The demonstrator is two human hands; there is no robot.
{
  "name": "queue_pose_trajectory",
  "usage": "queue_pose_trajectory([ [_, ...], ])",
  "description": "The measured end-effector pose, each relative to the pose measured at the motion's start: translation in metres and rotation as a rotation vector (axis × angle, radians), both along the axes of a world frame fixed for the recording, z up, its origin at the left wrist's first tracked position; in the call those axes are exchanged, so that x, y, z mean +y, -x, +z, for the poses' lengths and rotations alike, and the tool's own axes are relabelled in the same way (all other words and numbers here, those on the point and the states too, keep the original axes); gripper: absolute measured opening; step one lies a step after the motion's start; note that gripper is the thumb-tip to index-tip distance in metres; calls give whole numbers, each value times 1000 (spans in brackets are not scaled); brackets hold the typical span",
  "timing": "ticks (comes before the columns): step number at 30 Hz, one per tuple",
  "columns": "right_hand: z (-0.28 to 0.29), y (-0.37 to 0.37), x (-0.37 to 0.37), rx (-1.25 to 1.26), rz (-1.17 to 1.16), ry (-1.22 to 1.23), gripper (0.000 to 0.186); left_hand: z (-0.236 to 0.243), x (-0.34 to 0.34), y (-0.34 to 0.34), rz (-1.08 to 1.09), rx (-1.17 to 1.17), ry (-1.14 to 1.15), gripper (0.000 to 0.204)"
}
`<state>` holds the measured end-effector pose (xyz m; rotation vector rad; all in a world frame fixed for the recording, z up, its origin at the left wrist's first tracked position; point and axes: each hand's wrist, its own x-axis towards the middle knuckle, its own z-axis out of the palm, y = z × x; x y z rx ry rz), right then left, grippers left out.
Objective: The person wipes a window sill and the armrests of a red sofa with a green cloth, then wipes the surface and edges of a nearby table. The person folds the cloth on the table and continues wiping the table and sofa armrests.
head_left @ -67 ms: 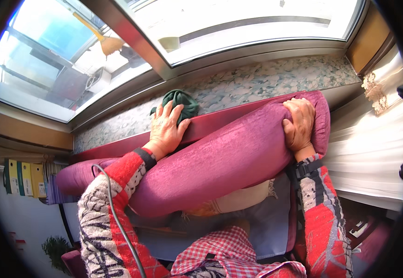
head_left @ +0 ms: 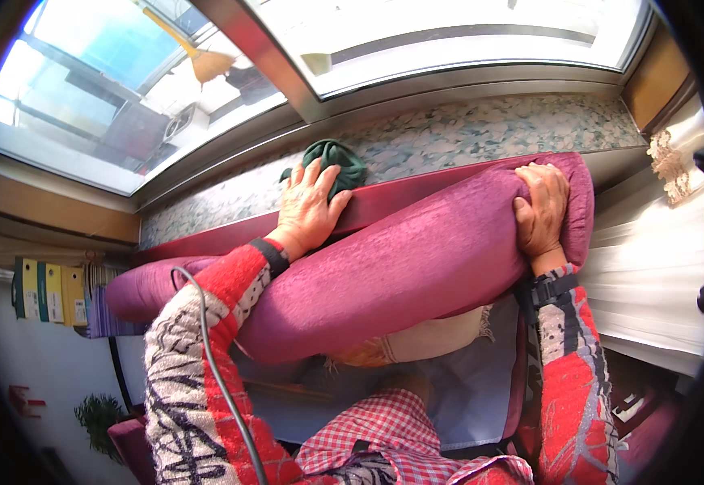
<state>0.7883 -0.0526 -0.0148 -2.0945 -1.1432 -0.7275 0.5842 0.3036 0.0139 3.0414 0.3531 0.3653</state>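
A long, thick purple cushion leans at a slant along the dark red sofa back rail. My right hand grips its upper right end, fingers curled over the top and thumb on the near face. Farther left, my left hand lies over the rail with fingers stretched and spread. Its fingertips touch a crumpled dark green cloth on the stone-patterned windowsill. The left forearm rests along the cushion's left part.
Tall windows stand behind the sill. A white curtain hangs at the right. Below the cushion are a cream fringed cloth and a grey-blue seat surface. Another purple cushion and yellow-green folders are at the left.
The whole view has shifted slightly, with the scene lying a little farther right. Both hands keep their places on the cushion and by the green cloth.
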Motion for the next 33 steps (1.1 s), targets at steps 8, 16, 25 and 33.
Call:
queue_pose_trajectory([
  [8,-6,-2,0,-14,-21,-7,43,1,0,1,14,9,-15,54],
  [16,10,11,8,-79,-86,-14,39,-4,4,-2,-32,-78,-15,53],
  [25,-2,-5,32,-344,-434,193,27,-38,26,-47,-127,-215,-97,47],
  [33,-9,-5,10,-359,-212,125,28,-57,2,-52,-116,-252,-205,48],
])
